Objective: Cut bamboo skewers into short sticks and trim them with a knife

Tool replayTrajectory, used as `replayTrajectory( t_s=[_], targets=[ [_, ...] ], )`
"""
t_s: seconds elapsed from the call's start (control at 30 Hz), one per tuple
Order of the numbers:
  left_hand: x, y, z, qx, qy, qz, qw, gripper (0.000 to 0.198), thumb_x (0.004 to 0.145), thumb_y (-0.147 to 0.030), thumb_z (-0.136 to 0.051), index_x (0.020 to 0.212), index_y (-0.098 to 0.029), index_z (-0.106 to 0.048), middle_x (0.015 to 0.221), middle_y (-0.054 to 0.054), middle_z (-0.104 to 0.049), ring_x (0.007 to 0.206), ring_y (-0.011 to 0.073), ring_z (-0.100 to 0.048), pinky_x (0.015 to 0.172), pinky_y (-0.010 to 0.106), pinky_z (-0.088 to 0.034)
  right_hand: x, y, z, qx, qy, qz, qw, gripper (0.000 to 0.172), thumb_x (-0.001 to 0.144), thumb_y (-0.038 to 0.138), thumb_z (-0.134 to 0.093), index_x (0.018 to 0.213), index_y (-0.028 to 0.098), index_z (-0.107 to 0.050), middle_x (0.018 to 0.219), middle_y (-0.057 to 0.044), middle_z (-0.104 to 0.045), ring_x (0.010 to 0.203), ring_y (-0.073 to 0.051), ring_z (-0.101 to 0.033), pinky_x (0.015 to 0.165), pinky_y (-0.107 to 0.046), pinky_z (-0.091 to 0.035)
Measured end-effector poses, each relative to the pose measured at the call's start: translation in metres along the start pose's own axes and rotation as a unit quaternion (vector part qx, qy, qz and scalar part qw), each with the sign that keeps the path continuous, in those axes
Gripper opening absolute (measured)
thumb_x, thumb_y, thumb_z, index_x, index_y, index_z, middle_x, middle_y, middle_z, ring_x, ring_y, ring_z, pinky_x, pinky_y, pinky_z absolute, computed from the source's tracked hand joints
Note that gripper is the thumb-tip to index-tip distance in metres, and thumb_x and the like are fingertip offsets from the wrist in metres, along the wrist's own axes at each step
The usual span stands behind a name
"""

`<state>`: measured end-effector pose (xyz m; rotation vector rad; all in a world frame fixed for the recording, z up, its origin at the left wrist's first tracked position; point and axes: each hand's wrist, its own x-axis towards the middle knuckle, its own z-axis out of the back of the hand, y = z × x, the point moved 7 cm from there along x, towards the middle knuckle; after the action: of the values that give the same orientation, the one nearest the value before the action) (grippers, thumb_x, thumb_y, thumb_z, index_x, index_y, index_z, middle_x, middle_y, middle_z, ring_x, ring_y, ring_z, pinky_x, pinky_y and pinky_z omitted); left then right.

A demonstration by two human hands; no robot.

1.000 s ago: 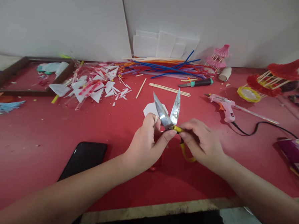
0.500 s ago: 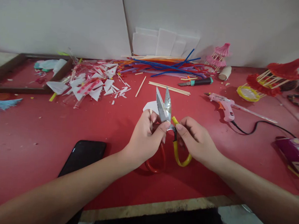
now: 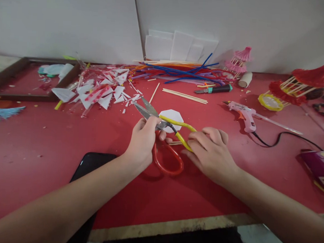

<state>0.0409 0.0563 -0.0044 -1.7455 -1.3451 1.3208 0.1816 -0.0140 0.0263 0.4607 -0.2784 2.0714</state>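
A pair of scissors (image 3: 168, 165) with one red and one yellow handle is held between both hands above the red table. My left hand (image 3: 143, 138) is closed around the pivot, its thumb on top; the slightly parted blades point up and left. My right hand (image 3: 210, 153) has its fingers wrapped around the yellow handle. Just beyond the scissors lies a white many-sided paper piece (image 3: 175, 116), partly covered by them. Short wooden sticks (image 3: 175, 143) show beneath the yellow handle, near my left fingertips.
A black phone (image 3: 94, 165) lies left of my left forearm. Paper scraps (image 3: 106, 93), pipe cleaners (image 3: 178, 71), wooden sticks (image 3: 185, 96) and a utility knife (image 3: 214, 89) lie farther back. At the right are a pink glue gun (image 3: 243, 115) and a red pagoda-like model (image 3: 296, 85).
The scissors have turned leftward, so their blades point left instead of up. My right hand has shifted its hold on the yellow handle, and more of the white paper piece shows.
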Motion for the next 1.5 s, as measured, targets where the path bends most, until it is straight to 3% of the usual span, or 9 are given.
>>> replayTrajectory(
  t_s=[0.17,0.53,0.9,1.03,1.13,1.2,1.27,1.37,1.5],
  targets=[
    [-0.005,-0.001,-0.004,0.055,0.028,0.01,0.998,0.025,0.088,-0.034,-0.046,0.069,-0.018,-0.048,0.047,-0.004,-0.049,0.034,0.0074,-0.042,0.036,0.02,-0.044,-0.001,0.01,0.005,-0.057,-0.032,0.022,0.998,0.026,0.092,0.034,-0.05,0.071,0.02,-0.057,0.071,-0.006,-0.059,0.091,-0.026,-0.041,0.075,-0.041,-0.031],
    [-0.014,0.004,-0.007,0.076,0.02,0.0,0.997,0.028,0.092,-0.037,-0.04,0.071,-0.02,-0.047,0.043,-0.005,-0.045,0.032,0.0106,-0.046,0.035,0.021,-0.043,-0.001,0.019,0.011,-0.065,-0.033,0.027,0.997,0.029,0.091,0.027,-0.045,0.065,0.02,-0.055,0.067,-0.008,-0.054,0.087,-0.027,-0.039,0.074,-0.043,-0.029],
    [-0.02,0.009,-0.008,0.103,0.003,0.018,0.995,0.039,0.093,-0.043,-0.037,0.064,-0.02,-0.047,0.04,-0.003,-0.044,0.028,0.0105,-0.044,0.023,0.019,-0.021,-0.001,0.015,0.009,-0.049,-0.013,0.013,0.999,0.026,0.091,0.024,-0.045,0.067,0.017,-0.055,0.069,-0.008,-0.052,0.085,-0.027,-0.041,0.077,-0.045,-0.032],
    [-0.023,0.009,-0.014,0.089,0.023,0.021,0.996,0.041,0.092,-0.046,-0.039,0.063,-0.019,-0.048,0.04,-0.003,-0.045,0.029,0.0111,-0.046,0.028,0.02,-0.035,0.003,0.009,0.012,-0.064,-0.018,-0.01,0.998,0.018,0.09,0.02,-0.05,0.074,0.016,-0.059,0.078,-0.009,-0.059,0.096,-0.029,-0.045,0.084,-0.046,-0.033],
    [-0.023,0.006,-0.018,0.067,0.044,-0.002,0.997,0.045,0.092,-0.052,-0.038,0.066,-0.019,-0.051,0.042,-0.002,-0.049,0.034,0.0131,-0.052,0.036,0.022,-0.044,0.006,0.0,0.019,-0.069,-0.078,-0.055,0.993,0.01,0.089,0.02,-0.055,0.092,0.017,-0.063,0.094,-0.009,-0.065,0.095,-0.028,-0.046,0.078,-0.042,-0.035],
    [-0.023,0.006,-0.02,0.053,0.06,-0.009,0.997,0.049,0.091,-0.059,-0.037,0.069,-0.018,-0.054,0.043,-0.001,-0.052,0.039,0.0148,-0.057,0.039,0.023,-0.048,0.007,-0.006,0.019,-0.052,-0.099,-0.076,0.991,0.02,0.09,0.017,-0.053,0.108,0.019,-0.061,0.103,-0.008,-0.066,0.091,-0.025,-0.049,0.076,-0.04,-0.037],
    [-0.024,0.009,-0.02,0.05,0.066,-0.013,0.996,0.054,0.088,-0.066,-0.036,0.072,-0.018,-0.055,0.043,0.0,-0.053,0.041,0.0158,-0.058,0.04,0.024,-0.048,0.008,-0.008,0.011,-0.03,-0.067,-0.078,0.994,0.026,0.091,0.012,-0.046,0.114,0.018,-0.058,0.098,-0.009,-0.066,0.087,-0.024,-0.052,0.075,-0.038,-0.039],
    [-0.025,0.01,-0.02,0.076,0.065,-0.031,0.995,0.054,0.086,-0.068,-0.037,0.075,-0.018,-0.055,0.043,-0.001,-0.052,0.04,0.0158,-0.058,0.038,0.023,-0.047,0.009,-0.007,-0.003,-0.018,-0.007,-0.09,0.996,0.021,0.091,0.011,-0.04,0.101,0.014,-0.058,0.08,-0.009,-0.063,0.076,-0.023,-0.055,0.067,-0.034,-0.04],
    [-0.029,0.005,-0.018,0.091,0.042,-0.063,0.993,0.042,0.088,-0.06,-0.044,0.082,-0.02,-0.053,0.048,-0.003,-0.052,0.036,0.0137,-0.055,0.035,0.022,-0.044,0.011,-0.002,-0.004,0.018,-0.005,-0.112,0.994,0.019,0.09,0.012,-0.036,0.087,0.016,-0.055,0.071,-0.007,-0.06,0.062,-0.019,-0.054,0.051,-0.029,-0.032]
  ],
)
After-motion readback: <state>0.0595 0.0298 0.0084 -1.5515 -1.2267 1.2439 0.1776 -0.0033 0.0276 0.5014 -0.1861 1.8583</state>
